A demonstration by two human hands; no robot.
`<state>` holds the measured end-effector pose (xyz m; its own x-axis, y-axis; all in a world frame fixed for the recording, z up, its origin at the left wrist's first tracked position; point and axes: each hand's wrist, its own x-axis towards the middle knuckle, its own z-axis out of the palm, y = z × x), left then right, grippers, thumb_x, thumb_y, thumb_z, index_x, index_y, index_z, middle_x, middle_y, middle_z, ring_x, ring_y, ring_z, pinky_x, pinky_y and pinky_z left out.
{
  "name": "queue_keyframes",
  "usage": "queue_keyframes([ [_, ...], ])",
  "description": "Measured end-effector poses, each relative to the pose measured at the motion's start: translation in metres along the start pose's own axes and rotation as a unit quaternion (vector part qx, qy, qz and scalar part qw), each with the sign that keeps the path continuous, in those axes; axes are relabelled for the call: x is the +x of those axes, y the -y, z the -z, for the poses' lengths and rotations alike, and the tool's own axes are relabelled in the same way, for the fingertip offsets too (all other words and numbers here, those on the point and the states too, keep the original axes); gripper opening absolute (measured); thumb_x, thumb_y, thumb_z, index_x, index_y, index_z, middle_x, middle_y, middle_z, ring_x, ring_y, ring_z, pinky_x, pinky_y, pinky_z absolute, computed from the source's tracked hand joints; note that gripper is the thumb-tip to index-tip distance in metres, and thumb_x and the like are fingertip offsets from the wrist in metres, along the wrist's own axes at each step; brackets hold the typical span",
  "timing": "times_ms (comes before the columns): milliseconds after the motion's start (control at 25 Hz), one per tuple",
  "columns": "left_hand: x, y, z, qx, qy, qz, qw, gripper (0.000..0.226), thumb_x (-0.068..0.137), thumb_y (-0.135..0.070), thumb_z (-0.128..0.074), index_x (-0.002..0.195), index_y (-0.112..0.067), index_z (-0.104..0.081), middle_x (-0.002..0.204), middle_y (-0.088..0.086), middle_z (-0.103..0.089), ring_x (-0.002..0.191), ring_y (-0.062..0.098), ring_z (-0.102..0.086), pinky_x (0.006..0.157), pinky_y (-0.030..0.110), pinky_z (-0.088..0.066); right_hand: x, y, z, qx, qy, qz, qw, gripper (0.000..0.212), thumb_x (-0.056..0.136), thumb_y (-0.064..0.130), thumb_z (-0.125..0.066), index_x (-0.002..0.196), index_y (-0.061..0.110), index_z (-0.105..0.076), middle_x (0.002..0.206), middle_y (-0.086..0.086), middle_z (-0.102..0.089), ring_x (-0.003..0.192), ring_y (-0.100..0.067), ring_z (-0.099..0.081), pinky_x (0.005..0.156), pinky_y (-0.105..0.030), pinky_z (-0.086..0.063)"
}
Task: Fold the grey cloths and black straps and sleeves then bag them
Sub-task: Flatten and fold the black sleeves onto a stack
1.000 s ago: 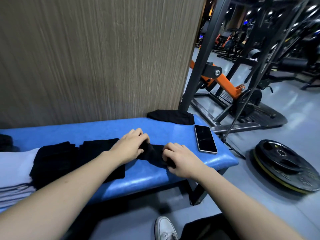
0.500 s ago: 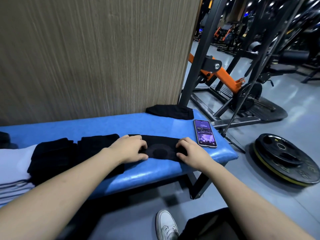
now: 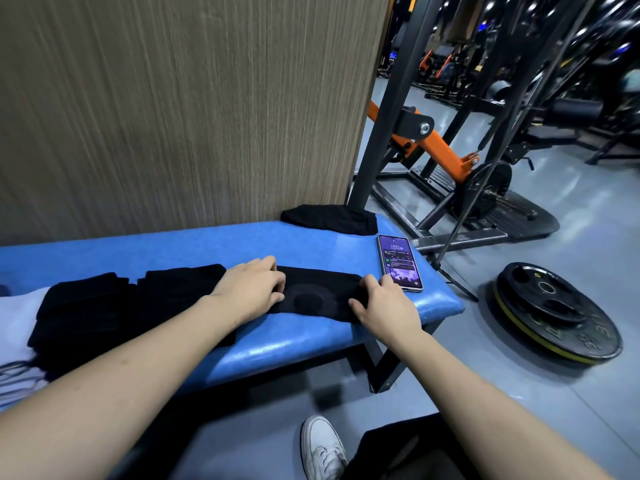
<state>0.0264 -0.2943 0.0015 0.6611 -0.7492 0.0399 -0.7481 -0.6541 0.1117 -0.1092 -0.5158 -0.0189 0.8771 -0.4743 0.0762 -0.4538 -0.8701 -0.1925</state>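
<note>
A black sleeve (image 3: pixel 317 296) with a round grey pad mark lies stretched flat across the blue bench (image 3: pixel 207 247). My left hand (image 3: pixel 252 287) grips its left end with curled fingers. My right hand (image 3: pixel 382 303) pinches its right end near the bench's front edge. Two folded black pieces (image 3: pixel 114 306) lie side by side to the left, partly under my left forearm. Another black cloth (image 3: pixel 329 218) sits at the bench's far right corner. Pale grey cloths (image 3: pixel 15 317) are stacked at the left edge.
A phone (image 3: pixel 400 263) with a lit screen lies on the bench just right of my right hand. A wood-grain wall stands behind the bench. A weight plate (image 3: pixel 554 313) lies on the floor to the right, gym frames beyond. My white shoe (image 3: pixel 322 448) is below.
The bunched black sleeve has been pulled out flat between my hands, which moved apart. The phone's screen has lit up.
</note>
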Motion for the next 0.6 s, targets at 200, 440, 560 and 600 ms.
queue_keyframes([
  [200, -0.002, -0.005, -0.007, -0.045, 0.02, 0.0, 0.999, 0.042, 0.097, -0.05, -0.052, 0.137, -0.041, -0.045, 0.13, -0.01, -0.04, 0.121, 0.014, -0.041, 0.095, 0.032, -0.041, 0.004, 0.004, 0.0, 0.087, 0.033, -0.039, 0.995, 0.053, 0.088, 0.041, -0.069, 0.134, 0.023, -0.049, 0.124, -0.009, -0.047, 0.118, -0.031, -0.047, 0.1, -0.041, -0.045],
  [440, 0.004, -0.006, -0.008, -0.025, 0.051, 0.005, 0.998, 0.047, 0.096, -0.056, -0.05, 0.141, -0.045, -0.044, 0.127, -0.011, -0.04, 0.121, 0.013, -0.039, 0.101, 0.038, -0.043, 0.011, 0.001, 0.009, 0.276, 0.038, -0.051, 0.959, 0.048, 0.08, -0.001, -0.07, 0.117, 0.025, -0.056, 0.108, -0.005, -0.041, 0.078, -0.013, -0.05, 0.073, -0.027, -0.052],
  [560, 0.004, -0.007, -0.006, -0.022, 0.059, 0.008, 0.998, 0.046, 0.096, -0.055, -0.051, 0.14, -0.045, -0.044, 0.128, -0.01, -0.04, 0.122, 0.014, -0.039, 0.1, 0.038, -0.044, 0.011, -0.002, 0.009, 0.341, 0.054, -0.092, 0.934, 0.051, 0.076, 0.001, -0.071, 0.113, 0.031, -0.053, 0.113, -0.014, -0.049, 0.077, -0.022, -0.055, 0.053, -0.019, -0.043],
  [600, 0.004, -0.007, -0.005, -0.023, 0.06, 0.01, 0.998, 0.046, 0.095, -0.055, -0.051, 0.14, -0.045, -0.045, 0.128, -0.01, -0.04, 0.123, 0.014, -0.039, 0.1, 0.039, -0.044, 0.011, -0.003, 0.007, 0.343, 0.053, -0.095, 0.933, 0.051, 0.074, 0.003, -0.072, 0.111, 0.033, -0.052, 0.111, -0.017, -0.054, 0.079, -0.025, -0.056, 0.053, -0.02, -0.042],
])
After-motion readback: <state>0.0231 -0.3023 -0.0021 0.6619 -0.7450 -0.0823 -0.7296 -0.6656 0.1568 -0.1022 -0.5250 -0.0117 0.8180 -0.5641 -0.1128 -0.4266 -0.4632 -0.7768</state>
